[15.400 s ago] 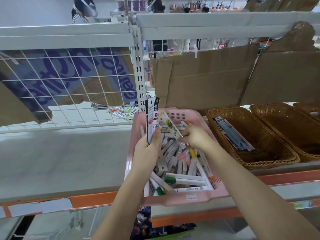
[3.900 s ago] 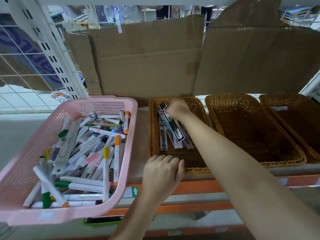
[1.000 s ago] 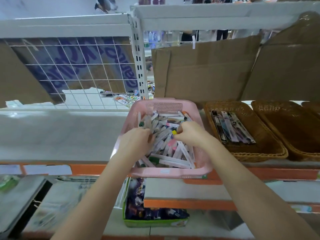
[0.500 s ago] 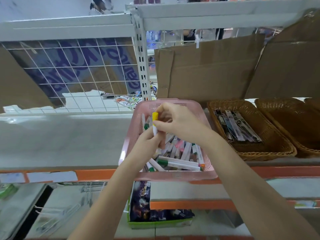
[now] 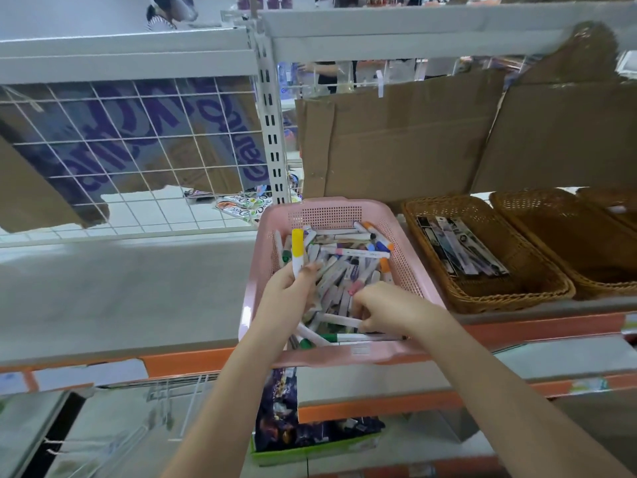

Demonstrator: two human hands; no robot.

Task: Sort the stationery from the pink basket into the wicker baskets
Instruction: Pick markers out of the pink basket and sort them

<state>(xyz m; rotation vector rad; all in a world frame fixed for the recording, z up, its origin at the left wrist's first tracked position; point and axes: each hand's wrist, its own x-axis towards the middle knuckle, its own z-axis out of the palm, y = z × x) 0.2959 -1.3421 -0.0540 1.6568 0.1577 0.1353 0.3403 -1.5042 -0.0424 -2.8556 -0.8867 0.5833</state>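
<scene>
The pink basket (image 5: 331, 210) stands on the grey shelf, full of several white markers with coloured caps. My left hand (image 5: 287, 294) holds a yellow-capped marker (image 5: 297, 248) upright over the basket's left side. My right hand (image 5: 386, 310) reaches into the near part of the pile, fingers curled round a white marker (image 5: 336, 319) lying there. Right of the pink basket sits a wicker basket (image 5: 482, 298) with several flat packaged pens (image 5: 462, 250) in it. A second wicker basket (image 5: 565, 232) is further right.
Cardboard sheets (image 5: 396, 139) stand behind the baskets. A white wire grid (image 5: 131, 157) and a shelf post (image 5: 272, 132) are at the left. The grey shelf surface (image 5: 120, 288) stretches left of the pink basket. A green box of goods (image 5: 310, 443) sits on the lower shelf.
Half a second ago both hands held the yellow-capped marker above the basket. Now the left hand alone holds it, and the right hand has dropped into the pile at the basket's near side.
</scene>
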